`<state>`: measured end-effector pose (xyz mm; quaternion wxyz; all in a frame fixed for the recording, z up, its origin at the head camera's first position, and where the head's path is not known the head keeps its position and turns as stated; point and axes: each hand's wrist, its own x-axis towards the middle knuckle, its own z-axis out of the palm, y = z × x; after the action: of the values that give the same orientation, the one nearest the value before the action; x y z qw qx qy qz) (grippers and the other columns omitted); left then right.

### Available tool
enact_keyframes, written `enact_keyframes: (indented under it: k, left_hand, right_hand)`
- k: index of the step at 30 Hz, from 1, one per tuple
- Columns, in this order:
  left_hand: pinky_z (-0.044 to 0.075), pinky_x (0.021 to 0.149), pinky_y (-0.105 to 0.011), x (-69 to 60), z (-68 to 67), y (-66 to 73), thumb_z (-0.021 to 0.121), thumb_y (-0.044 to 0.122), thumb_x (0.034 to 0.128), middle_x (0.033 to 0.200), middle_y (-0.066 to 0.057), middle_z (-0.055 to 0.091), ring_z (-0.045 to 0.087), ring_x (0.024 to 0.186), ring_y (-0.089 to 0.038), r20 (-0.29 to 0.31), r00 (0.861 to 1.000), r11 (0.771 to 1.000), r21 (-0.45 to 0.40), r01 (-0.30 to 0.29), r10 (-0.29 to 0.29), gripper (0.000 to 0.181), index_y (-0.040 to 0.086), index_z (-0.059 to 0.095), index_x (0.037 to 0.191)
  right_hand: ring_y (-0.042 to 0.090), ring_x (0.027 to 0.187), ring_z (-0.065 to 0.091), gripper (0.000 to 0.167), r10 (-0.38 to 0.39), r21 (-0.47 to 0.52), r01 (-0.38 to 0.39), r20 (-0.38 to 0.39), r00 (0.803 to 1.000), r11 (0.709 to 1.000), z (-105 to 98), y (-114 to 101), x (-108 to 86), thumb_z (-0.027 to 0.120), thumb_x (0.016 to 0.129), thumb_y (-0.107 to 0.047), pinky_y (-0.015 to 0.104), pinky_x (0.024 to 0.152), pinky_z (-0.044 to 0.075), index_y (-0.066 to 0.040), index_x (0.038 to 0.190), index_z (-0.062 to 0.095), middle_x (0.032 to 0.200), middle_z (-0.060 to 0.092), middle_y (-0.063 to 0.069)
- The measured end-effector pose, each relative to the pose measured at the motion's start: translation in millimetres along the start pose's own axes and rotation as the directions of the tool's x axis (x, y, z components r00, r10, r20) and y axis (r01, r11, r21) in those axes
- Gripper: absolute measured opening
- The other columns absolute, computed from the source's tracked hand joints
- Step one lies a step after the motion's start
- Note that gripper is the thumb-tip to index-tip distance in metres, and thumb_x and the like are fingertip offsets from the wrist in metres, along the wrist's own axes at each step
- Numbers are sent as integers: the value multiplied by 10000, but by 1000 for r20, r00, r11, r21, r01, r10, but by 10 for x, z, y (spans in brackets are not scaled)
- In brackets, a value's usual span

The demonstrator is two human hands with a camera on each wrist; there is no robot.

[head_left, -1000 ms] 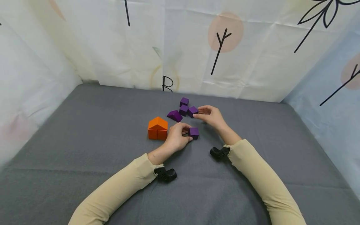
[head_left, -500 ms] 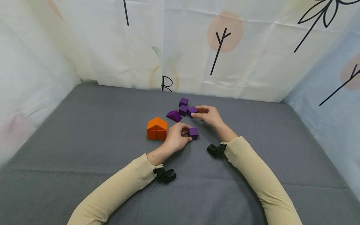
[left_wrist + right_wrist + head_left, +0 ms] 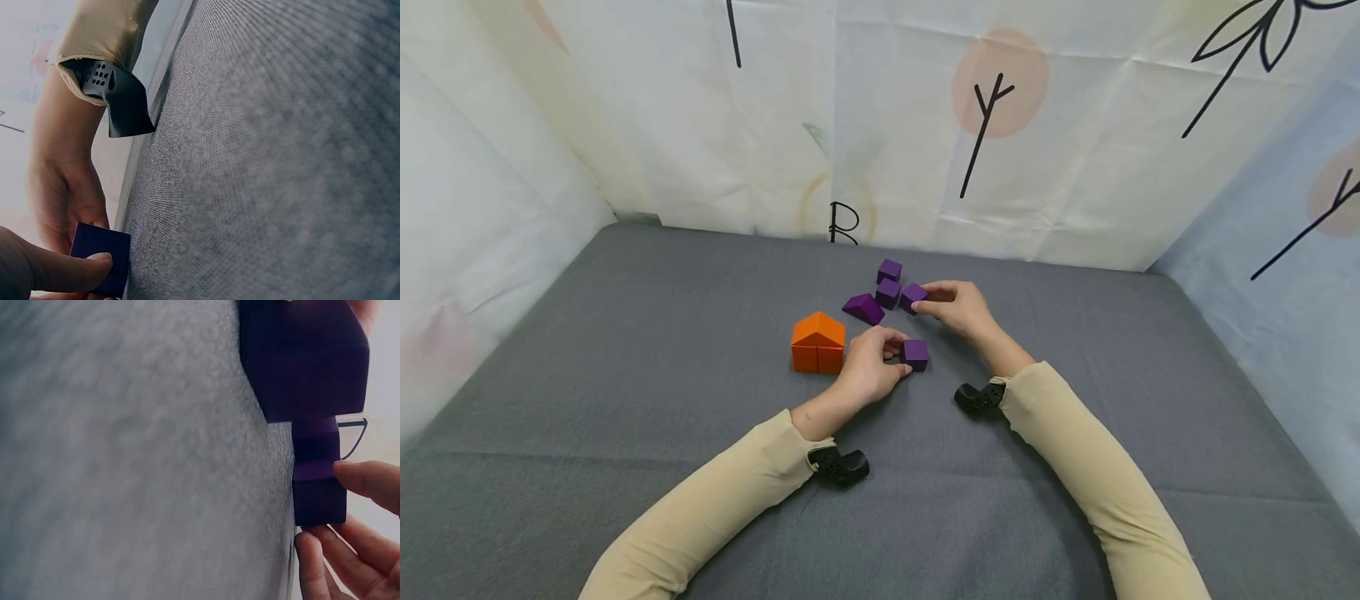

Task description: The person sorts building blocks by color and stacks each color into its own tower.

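Observation:
My left hand [image 3: 871,365] pinches a purple cube [image 3: 915,356] by its sides, low over the cloth. In the left wrist view its thumb [image 3: 75,272] lies across the cube's face. Farther back, my right hand [image 3: 961,310] pinches another purple cube [image 3: 913,298] between thumb and fingers; the right wrist view shows the thumb [image 3: 369,480] at this cube's edge [image 3: 320,501]. Two more purple cubes, a middle one [image 3: 887,293] and a rear one [image 3: 890,271], stand left of it. A purple triangular block [image 3: 863,309] lies beside them.
Left of my left hand stands an orange house shape [image 3: 817,343], a triangular top over two lower blocks. Grey cloth [image 3: 700,375] covers the table. A printed white curtain [image 3: 895,125] hangs along the back. Each wrist carries a black camera mount [image 3: 839,467].
My right hand and forearm have shifted slightly left, closing on the far cube. That cube now shows a small gap from the middle one. The left hand keeps its cube in place.

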<state>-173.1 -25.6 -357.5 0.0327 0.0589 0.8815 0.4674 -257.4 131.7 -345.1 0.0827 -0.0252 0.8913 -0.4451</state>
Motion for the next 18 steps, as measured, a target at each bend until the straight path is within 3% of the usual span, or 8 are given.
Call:
enact_keyframes:
  k: [8,18]
  left_hand:
    - [503,922,-363,5,-7,6,737,21,815,1081,-114,635,611,996,-246,5,1000,1000,-3,15,-15,274,46,683,1083]
    - [507,920,-360,4,-10,3,739,15,811,1072,-110,654,615,993,-241,7,1000,1000,-11,22,-22,275,44,683,1078]
  right_hand:
    - [270,1077,636,434,-36,-2,36,33,999,999,-80,44,-85,705,877,-262,410,892,517,-105,1274,625,1212,658,137]
    - [267,1078,637,442,-81,-1,82,142,987,997,-216,141,-233,689,888,-242,420,925,508,-100,1298,605,1235,644,143]
